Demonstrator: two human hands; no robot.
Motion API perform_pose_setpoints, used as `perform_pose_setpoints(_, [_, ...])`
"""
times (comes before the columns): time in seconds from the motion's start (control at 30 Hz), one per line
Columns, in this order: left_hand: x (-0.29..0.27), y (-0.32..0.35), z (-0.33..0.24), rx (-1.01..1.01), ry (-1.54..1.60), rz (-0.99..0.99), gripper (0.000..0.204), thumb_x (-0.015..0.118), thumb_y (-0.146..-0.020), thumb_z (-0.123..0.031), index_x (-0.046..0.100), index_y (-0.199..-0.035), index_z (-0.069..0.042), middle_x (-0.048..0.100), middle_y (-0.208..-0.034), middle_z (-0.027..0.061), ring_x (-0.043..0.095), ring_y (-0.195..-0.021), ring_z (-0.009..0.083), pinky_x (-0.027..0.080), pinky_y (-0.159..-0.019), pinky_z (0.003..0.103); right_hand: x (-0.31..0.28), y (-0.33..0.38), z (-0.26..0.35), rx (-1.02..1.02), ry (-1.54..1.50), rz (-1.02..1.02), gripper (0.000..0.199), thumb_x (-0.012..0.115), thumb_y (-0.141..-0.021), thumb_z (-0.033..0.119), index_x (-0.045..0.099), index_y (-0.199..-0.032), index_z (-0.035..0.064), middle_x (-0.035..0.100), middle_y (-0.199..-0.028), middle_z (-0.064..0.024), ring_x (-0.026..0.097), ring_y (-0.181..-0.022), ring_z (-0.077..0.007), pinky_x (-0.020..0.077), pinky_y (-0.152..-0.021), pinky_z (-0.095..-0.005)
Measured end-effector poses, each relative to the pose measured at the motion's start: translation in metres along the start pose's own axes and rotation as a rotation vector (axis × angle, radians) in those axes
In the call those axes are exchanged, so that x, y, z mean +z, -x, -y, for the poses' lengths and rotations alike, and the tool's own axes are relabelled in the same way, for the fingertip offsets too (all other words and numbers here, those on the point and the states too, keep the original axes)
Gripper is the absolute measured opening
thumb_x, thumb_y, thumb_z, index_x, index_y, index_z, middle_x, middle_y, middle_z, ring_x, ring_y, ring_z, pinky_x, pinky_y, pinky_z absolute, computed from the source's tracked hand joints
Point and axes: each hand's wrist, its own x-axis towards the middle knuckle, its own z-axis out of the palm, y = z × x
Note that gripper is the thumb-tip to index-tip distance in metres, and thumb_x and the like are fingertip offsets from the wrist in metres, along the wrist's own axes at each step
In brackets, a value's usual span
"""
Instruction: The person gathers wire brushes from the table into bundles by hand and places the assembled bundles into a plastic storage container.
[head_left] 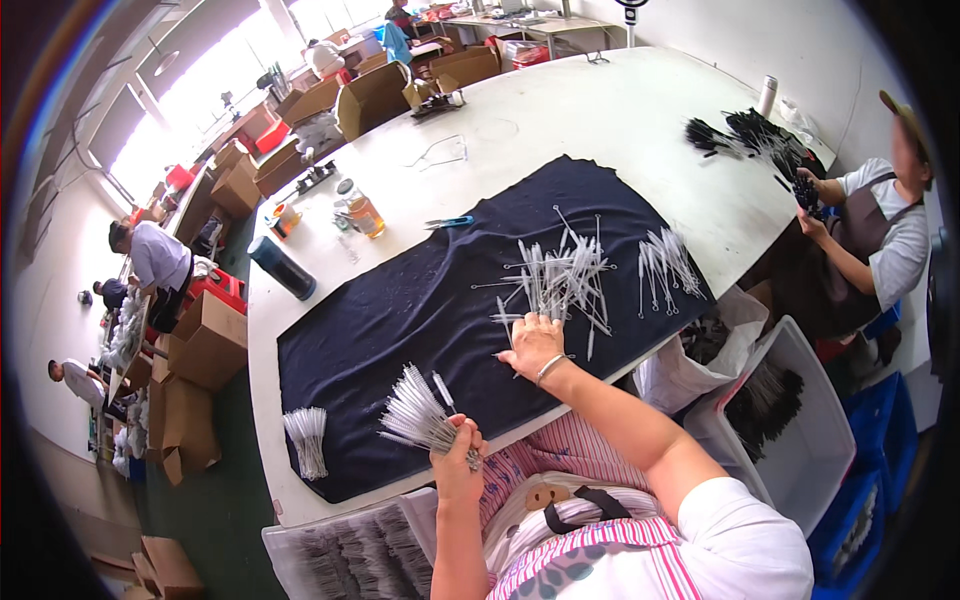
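Left hand point(458, 452) clenched on 1 fanned bundle of thin white brushes point(418, 412), handle ends hidden in fist; right hand point(533, 343) released, fingertips touching loose brush pile point(562, 277) on dark cloth point(400, 300) over desk point(620, 110).

Brown cardboard boxes point(208, 340) stack on the floor at nine o'clock beside the table. More open cardboard cartons point(372, 97) crowd the table's far end at eleven o'clock. A flattened carton point(165, 565) lies at seven o'clock.
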Motion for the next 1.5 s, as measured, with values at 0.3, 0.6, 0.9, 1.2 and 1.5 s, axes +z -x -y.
perform_pose_setpoints(0.3, [0.020, -0.001, -0.010, 0.228, -0.278, -0.135, 0.015, 0.057, -0.079, -0.003, 0.056, -0.093, 0.001, 0.062, -0.080, 0.0108, 0.049, -0.054, 0.0083, 0.039, -0.050, 0.020, 0.006, -0.008, 0.008, -0.357, -0.043, 0.349, 0.016, 0.053, -0.070, 0.009, 0.055, -0.085, 0.0049, 0.059, -0.086, -0.0117, 0.059, -0.081, -0.0257, 0.0408, -0.072, -0.0397])
perform_pose_setpoints(0.6, [0.039, -0.017, -0.006, 0.257, -0.132, -0.287, 0.009, 0.056, -0.083, -0.010, 0.055, -0.090, -0.005, 0.061, -0.079, 0.0102, 0.056, -0.058, 0.0131, 0.044, -0.053, 0.023, -0.031, -0.006, 0.026, -0.068, -1.592, 0.136, 0.007, 0.055, -0.082, 0.009, 0.051, -0.081, 0.0029, 0.049, -0.063, 0.0016, 0.045, -0.057, -0.0045, 0.0393, -0.050, -0.0207])
perform_pose_setpoints(0.9, [0.031, -0.010, -0.018, -0.152, -0.007, 0.017, 0.013, 0.050, -0.086, -0.010, 0.050, -0.097, -0.004, 0.047, -0.064, 0.0019, 0.040, -0.050, 0.0099, 0.036, -0.043, 0.025, -0.032, 0.005, 0.052, -0.001, -1.693, 0.072, 0.008, 0.053, -0.083, 0.004, 0.047, -0.080, 0.0012, 0.054, -0.068, -0.0041, 0.050, -0.051, -0.0070, 0.0412, -0.046, -0.0191])
perform_pose_setpoints(1.2, [0.025, -0.027, -0.002, -0.093, 0.117, -0.065, 0.019, 0.050, -0.085, -0.007, 0.052, -0.104, -0.005, 0.059, -0.102, 0.0113, 0.058, -0.091, 0.0192, 0.049, -0.073, 0.031, -0.026, 0.059, 0.048, -0.395, -0.431, -0.048, 0.016, 0.048, -0.080, 0.018, 0.052, -0.072, 0.0053, 0.058, -0.063, -0.0097, 0.059, -0.054, -0.0275, 0.0465, -0.049, -0.0384])
perform_pose_setpoints(1.5, [0.031, -0.028, 0.001, -0.386, 0.823, 0.102, 0.018, 0.046, -0.087, -0.015, 0.050, -0.101, -0.004, 0.056, -0.095, 0.0096, 0.054, -0.090, 0.0205, 0.046, -0.081, 0.034, -0.107, 0.069, 0.076, -0.706, -0.242, -0.152, 0.048, 0.048, -0.078, 0.034, 0.051, -0.110, -0.0004, 0.049, -0.113, -0.0175, 0.041, -0.111, -0.0320, 0.0195, -0.097, -0.0488])
